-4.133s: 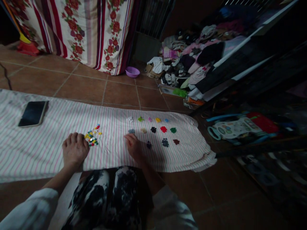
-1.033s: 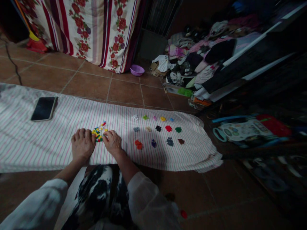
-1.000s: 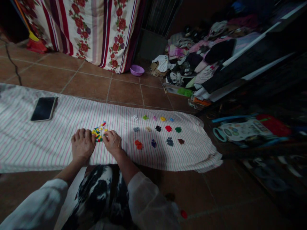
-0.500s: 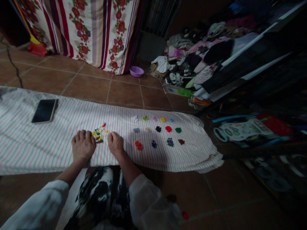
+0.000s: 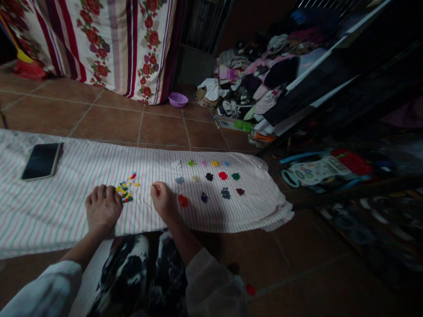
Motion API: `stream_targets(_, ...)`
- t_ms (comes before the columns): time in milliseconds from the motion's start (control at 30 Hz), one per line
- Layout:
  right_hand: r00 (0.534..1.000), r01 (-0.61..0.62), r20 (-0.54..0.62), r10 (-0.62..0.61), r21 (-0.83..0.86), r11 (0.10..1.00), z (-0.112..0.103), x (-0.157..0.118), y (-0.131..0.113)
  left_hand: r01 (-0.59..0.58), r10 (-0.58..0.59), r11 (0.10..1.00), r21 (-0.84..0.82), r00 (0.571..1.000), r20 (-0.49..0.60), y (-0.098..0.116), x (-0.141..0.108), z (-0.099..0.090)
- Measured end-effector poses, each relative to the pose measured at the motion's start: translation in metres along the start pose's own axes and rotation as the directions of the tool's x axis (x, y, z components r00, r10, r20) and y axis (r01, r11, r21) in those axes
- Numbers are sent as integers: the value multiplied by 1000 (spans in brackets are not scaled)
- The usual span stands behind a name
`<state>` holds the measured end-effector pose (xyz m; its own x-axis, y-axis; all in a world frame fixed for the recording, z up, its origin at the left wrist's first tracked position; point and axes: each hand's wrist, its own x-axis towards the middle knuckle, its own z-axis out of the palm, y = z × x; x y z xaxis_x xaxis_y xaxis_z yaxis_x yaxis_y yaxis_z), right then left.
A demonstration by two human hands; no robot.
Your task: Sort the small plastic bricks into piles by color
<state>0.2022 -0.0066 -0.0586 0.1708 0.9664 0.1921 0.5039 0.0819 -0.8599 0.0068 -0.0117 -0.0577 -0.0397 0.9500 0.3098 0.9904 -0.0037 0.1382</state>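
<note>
My left hand (image 5: pixel 103 206) rests on the striped cloth (image 5: pixel 72 193), its fingers a little apart, beside a mixed pile of small colored pieces (image 5: pixel 124 192) in yellow, white, green, blue and red. To the right of that pile, my right hand (image 5: pixel 162 198) is closed in a pinch, with small dark and reddish bits showing at its fingertips, too small to name. Further right lie several small heaps sorted by color in three rows, among them an orange heap (image 5: pixel 183 200), a black heap (image 5: pixel 209 176), a red heap (image 5: pixel 222 175) and a green heap (image 5: pixel 235 176).
A phone (image 5: pixel 42 161) lies at the cloth's left end. Beyond, on the tiled floor, are a purple basin (image 5: pixel 178 100) and a pile of clothes (image 5: pixel 254 75). A floral curtain (image 5: pixel 115 48) hangs behind. A red and white bag (image 5: pixel 327 167) is at the right.
My right hand has moved right relative to the mixed pile and turned, so bits at its fingertips now show. My left hand stays beside the pile. The whole view has shifted.
</note>
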Motion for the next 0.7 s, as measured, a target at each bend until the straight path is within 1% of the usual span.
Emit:
stream_targets(133, 997, -29, -74, 31, 31, 999, -24, 0, 11, -3, 3, 1000, -23, 1000, -14, -1, -1, 1)
stream_targets(233, 990, -33, -133, 35, 20, 999, -47, 2, 21, 11, -11, 999, -33, 1000, -3, -1, -2, 1)
stream_targets(333, 977, -30, -211, 38, 44, 999, -70, 7, 35, 9, -9, 1000, -29, 1000, -2, 0, -1, 1)
stream_targets(433, 953, -39, -300, 49, 39, 998, -97, 14, 50, 9, -9, 1000, -18, 1000, -4, 1, -1, -1)
stream_targets(567, 908, -100, -411, 82, -22, 995, -139, 22, 71, 2, -2, 1000, -26, 1000, -1, 2, -1, -2)
stream_targets(700, 875, -197, -464, 137, -84, 977, -181, 27, 91, -1, 1, 998, -56, 1000, -12, 2, -2, -3)
